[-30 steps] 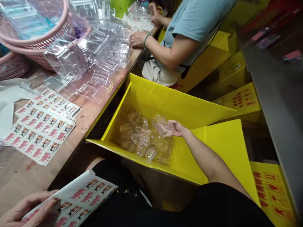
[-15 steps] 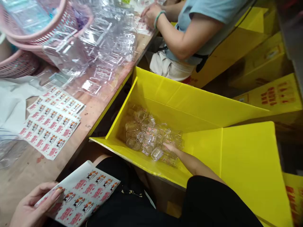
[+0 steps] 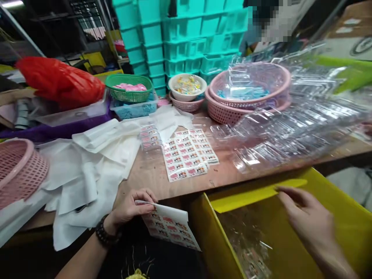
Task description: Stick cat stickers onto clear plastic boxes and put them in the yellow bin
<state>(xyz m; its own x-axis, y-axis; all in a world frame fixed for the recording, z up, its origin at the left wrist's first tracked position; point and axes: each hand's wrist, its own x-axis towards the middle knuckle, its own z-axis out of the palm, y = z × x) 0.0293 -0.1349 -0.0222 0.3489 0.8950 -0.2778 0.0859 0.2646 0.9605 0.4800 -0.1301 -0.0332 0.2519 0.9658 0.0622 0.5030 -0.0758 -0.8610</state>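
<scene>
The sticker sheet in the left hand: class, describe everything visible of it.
The sticker sheet looks papery and white, with rows of pink patches and orange-and-black figures. The left hand pinches its upper left end; it slants downward to the right, blank upper edge seemingly curled, beside the yellow box.

Dark beaded bracelet (image 3: 105, 232) behind the left hand (image 3: 130, 209), bare forearms (image 3: 83, 257), and, in shadow, probably black clothing (image 3: 174, 265) below

The sticker sheet (image 3: 174, 228) looks papery, the clear packaging (image 3: 293, 130) glossy plastic.
</scene>
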